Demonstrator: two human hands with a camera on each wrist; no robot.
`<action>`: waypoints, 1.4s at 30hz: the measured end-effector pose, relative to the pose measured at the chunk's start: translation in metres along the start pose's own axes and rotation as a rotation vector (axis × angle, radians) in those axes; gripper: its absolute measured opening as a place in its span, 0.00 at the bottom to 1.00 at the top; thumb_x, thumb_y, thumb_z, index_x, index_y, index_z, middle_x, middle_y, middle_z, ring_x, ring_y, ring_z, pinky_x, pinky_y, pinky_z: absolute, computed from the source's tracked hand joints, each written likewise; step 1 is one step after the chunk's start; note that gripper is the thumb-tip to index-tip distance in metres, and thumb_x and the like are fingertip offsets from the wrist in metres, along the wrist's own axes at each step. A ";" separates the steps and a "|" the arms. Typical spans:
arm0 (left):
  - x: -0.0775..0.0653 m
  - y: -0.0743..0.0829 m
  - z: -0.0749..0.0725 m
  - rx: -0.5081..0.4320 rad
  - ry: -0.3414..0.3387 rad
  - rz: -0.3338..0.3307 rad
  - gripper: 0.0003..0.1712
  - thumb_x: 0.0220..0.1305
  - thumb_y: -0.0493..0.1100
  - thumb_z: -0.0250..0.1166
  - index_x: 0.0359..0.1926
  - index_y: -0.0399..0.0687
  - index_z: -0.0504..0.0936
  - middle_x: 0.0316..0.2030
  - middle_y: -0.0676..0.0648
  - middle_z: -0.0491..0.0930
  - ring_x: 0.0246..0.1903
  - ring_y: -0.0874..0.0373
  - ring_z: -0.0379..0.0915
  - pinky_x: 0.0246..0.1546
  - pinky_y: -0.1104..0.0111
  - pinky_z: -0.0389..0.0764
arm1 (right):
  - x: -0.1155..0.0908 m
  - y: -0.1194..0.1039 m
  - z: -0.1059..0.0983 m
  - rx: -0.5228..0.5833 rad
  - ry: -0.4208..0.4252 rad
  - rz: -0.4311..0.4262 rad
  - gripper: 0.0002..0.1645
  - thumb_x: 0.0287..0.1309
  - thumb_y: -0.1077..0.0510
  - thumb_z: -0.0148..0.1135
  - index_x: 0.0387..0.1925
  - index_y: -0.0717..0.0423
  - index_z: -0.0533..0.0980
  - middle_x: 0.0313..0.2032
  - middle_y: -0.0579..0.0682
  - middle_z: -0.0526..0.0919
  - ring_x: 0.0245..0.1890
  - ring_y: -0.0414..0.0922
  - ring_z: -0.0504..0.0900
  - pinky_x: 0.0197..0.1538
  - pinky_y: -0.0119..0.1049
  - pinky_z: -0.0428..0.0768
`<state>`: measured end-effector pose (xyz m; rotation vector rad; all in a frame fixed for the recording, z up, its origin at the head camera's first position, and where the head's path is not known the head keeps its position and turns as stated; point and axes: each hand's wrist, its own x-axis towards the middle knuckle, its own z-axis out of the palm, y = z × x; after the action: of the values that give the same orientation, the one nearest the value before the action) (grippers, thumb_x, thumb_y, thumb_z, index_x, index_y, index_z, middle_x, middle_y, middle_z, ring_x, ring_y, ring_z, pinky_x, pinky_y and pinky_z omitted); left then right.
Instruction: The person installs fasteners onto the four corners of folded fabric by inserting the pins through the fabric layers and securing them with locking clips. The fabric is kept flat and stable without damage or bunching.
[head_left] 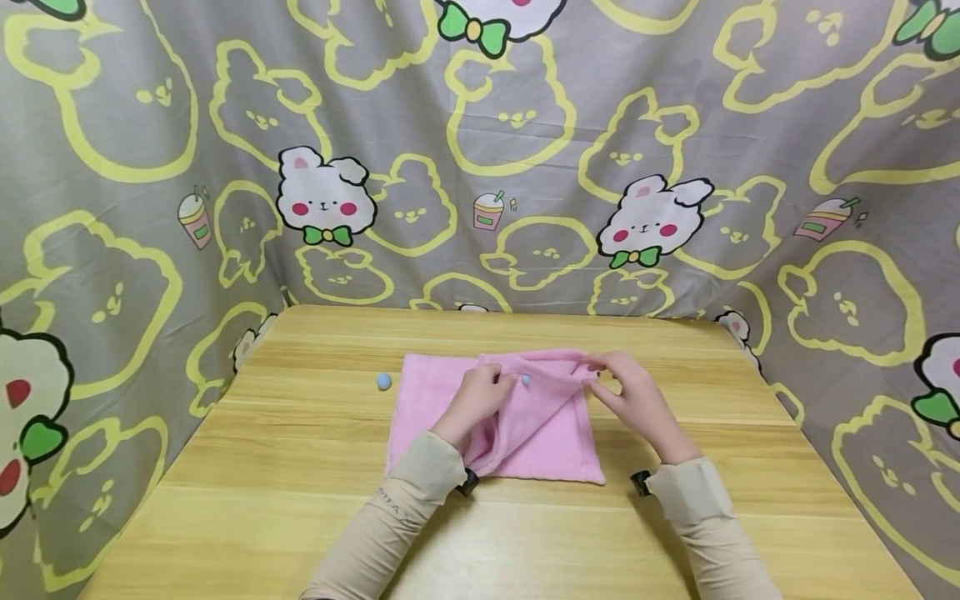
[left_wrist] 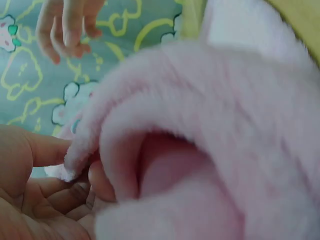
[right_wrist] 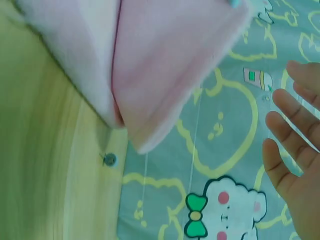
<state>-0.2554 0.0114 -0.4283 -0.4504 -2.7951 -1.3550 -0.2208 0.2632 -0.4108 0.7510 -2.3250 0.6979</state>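
A pink plush cloth (head_left: 438,392) lies on the wooden table, its upper layer folded diagonally and partly lifted. With thumb and fingers my left hand (head_left: 480,398) pinches an edge of this layer, as the left wrist view shows close up; a hollow opens under the cloth's curved fold (left_wrist: 175,65). A small blue spot (head_left: 527,380) shows on the raised part. My right hand (head_left: 636,404) is at the cloth's right corner in the head view. Its fingers (right_wrist: 295,130) are spread and apart from the cloth corner (right_wrist: 145,142) in the right wrist view.
A small blue ball (head_left: 384,381) sits on the table left of the cloth. Right of the cloth there is a small greyish round object (right_wrist: 110,160), near the far table edge. A grey curtain (head_left: 420,125) with yellow outlines and white bunnies surrounds the table.
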 end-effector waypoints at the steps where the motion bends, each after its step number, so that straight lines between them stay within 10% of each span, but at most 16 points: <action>1: 0.001 -0.002 -0.001 0.011 0.009 -0.014 0.19 0.60 0.50 0.55 0.15 0.50 0.64 0.13 0.54 0.60 0.15 0.63 0.60 0.16 0.75 0.64 | 0.000 0.002 -0.002 -0.004 0.011 0.014 0.19 0.46 0.61 0.65 0.44 0.53 0.75 0.37 0.47 0.80 0.40 0.41 0.74 0.38 0.36 0.74; 20: 0.003 -0.016 -0.014 0.054 0.042 -0.124 0.17 0.50 0.41 0.63 0.43 0.42 0.73 0.30 0.46 0.77 0.28 0.57 0.70 0.29 0.70 0.73 | -0.008 0.036 -0.021 -0.023 0.047 0.208 0.09 0.54 0.62 0.59 0.38 0.55 0.77 0.35 0.49 0.80 0.36 0.41 0.73 0.32 0.30 0.71; 29: -0.008 0.005 -0.031 0.076 0.119 -0.057 0.21 0.47 0.40 0.64 0.45 0.46 0.71 0.34 0.45 0.72 0.33 0.55 0.67 0.34 0.67 0.70 | -0.001 0.070 -0.005 -0.022 -0.278 0.298 0.10 0.51 0.68 0.56 0.36 0.58 0.78 0.39 0.58 0.80 0.39 0.54 0.76 0.40 0.49 0.75; 42: -0.034 0.048 -0.024 0.104 -0.069 0.139 0.15 0.53 0.43 0.63 0.42 0.46 0.75 0.25 0.50 0.73 0.22 0.63 0.66 0.24 0.76 0.69 | 0.013 0.107 0.029 0.038 -0.504 0.272 0.10 0.46 0.70 0.59 0.33 0.59 0.80 0.38 0.56 0.83 0.43 0.56 0.78 0.49 0.51 0.73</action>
<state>-0.2133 0.0129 -0.3804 -0.6858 -2.8100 -1.1830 -0.3101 0.3159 -0.4530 0.6935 -2.9198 0.7339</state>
